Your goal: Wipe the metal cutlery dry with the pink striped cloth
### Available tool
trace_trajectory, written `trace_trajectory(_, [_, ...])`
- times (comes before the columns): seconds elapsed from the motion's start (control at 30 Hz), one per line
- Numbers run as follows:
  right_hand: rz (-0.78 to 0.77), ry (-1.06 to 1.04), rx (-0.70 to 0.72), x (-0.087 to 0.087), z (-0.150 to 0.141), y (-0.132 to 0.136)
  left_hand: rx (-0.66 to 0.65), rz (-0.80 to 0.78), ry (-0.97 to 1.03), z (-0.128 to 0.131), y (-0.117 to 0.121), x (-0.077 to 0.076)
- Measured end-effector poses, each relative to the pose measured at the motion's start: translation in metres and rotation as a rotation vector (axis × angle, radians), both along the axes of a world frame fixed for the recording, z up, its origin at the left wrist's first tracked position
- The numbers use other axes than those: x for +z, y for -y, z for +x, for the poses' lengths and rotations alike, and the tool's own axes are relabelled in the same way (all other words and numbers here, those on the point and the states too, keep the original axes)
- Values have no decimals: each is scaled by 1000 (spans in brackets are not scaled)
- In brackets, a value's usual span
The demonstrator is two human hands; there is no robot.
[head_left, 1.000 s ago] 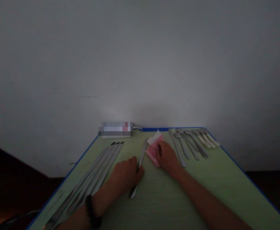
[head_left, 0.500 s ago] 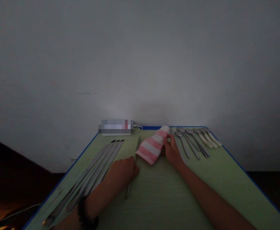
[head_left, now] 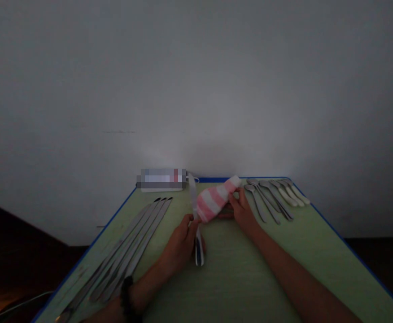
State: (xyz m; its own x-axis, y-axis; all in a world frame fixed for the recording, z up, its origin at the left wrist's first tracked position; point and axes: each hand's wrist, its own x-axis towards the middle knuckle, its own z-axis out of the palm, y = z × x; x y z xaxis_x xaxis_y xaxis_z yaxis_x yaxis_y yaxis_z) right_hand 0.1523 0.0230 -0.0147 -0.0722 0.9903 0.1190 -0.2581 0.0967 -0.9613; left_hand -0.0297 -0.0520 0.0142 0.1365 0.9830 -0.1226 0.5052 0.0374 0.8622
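Observation:
My left hand [head_left: 183,240] is closed around a metal table knife [head_left: 193,197], whose blade points up toward the wall and whose handle end sticks out below the fingers. In my right hand [head_left: 245,210] a pink and white striped cloth [head_left: 216,199] is pinched between thumb and fingers. The cloth hangs bunched to the left, its lower corner touching or very near the knife by my left fingertips. Part of the right fingers is hidden behind the cloth.
Several knives [head_left: 142,237] lie side by side on the left of the green table [head_left: 237,282]. Several spoons [head_left: 259,202] and white-handled forks [head_left: 295,193] lie at the right. A white box-like device [head_left: 161,185], partly blurred, stands at the back against the wall [head_left: 196,89].
My left hand has lifted the knife and turned it more upright, moving it right toward the cloth. The cloth has shifted slightly right, with my right hand still gripping it.

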Motion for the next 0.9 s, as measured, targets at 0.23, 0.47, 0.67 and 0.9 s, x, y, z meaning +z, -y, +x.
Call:
trace_trajectory(0.23, [-50, -161, 213, 6, -5, 5, -6, 104, -9, 4, -6, 2])
trace_trajectory(0.47, [-53, -168, 143, 15, -8, 6, -4, 209, -90, 4, -7, 7])
trace_trajectory(0.67, [-57, -247, 227, 14, -12, 5, -49, 157, -107, 4, -5, 2])
trace_trajectory(0.9, [-50, -298, 180, 8, -10, 4, -83, 210, -221, 2, 1, 0])
